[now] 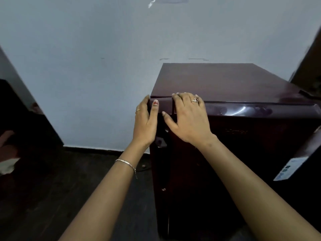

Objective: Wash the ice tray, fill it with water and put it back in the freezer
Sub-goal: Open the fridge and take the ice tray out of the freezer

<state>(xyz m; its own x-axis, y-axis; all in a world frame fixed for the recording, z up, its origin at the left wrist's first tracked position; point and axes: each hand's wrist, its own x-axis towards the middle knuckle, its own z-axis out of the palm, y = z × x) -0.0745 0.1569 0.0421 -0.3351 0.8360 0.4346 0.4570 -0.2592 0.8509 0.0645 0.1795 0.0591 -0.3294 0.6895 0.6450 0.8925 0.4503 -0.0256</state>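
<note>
A dark maroon fridge [225, 80] stands against a pale wall, seen from above. Its door [234, 153] faces me and looks closed; no gap shows. My left hand [145, 124] wraps the door's upper left corner from the side, thumb on the front face. My right hand [189, 119] lies over the door's top edge beside it, fingertips hooked over the seam between door and fridge top. The two hands nearly touch. No ice tray is in view.
The pale wall [86, 75] runs behind and to the left of the fridge. A dark floor [60, 188] spreads out on the left, with dark furniture [26, 127] at the far left. A white label [288, 168] sits on a dark panel at the right.
</note>
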